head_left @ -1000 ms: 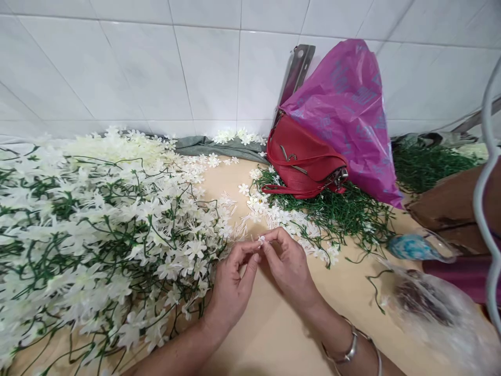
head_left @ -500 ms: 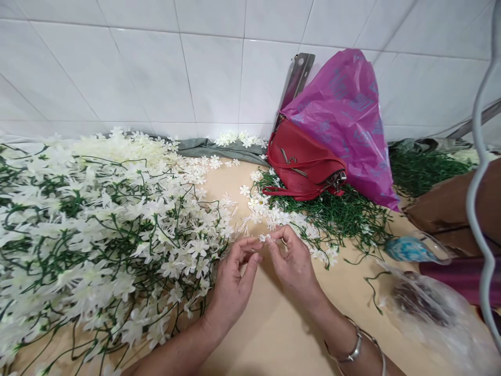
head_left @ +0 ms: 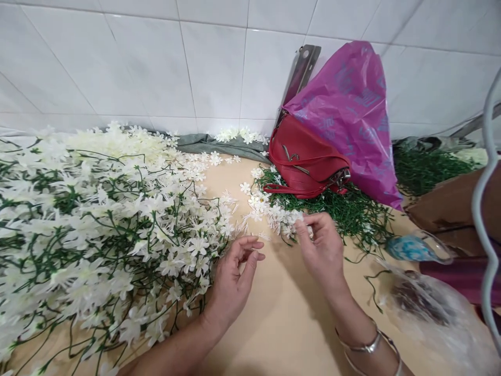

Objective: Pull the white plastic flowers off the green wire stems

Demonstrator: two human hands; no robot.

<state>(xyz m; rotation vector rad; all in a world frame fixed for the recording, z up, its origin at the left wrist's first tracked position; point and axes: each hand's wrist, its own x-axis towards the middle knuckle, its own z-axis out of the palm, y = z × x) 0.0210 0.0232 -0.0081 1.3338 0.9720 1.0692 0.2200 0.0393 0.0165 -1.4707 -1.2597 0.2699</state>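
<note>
My left hand (head_left: 234, 274) hovers over the table with its fingers curled and the thumb close to them. Anything in that pinch is too small to make out. At the small pile of loose white artificial flowers (head_left: 258, 201), my right hand (head_left: 323, 248) pinches a white flower (head_left: 298, 222) between thumb and fingers. Thin white stamens (head_left: 240, 227) lie scattered just beyond my left hand. To the left spreads a big heap of white artificial flowers on green stems (head_left: 129, 224).
A red handbag (head_left: 301, 162) and a purple plastic bag (head_left: 352, 120) rest on bare green stems (head_left: 352, 216) near the tiled wall (head_left: 215, 68). At right are a clear plastic bag (head_left: 442, 324), a blue-and-white item (head_left: 413, 248) and a hanging pale cable (head_left: 479, 209).
My right hand has moved away from my left, rightward and slightly forward, to the loose flowers. The small white flower that was between both hands is no longer there. My left hand stays nearly still.
</note>
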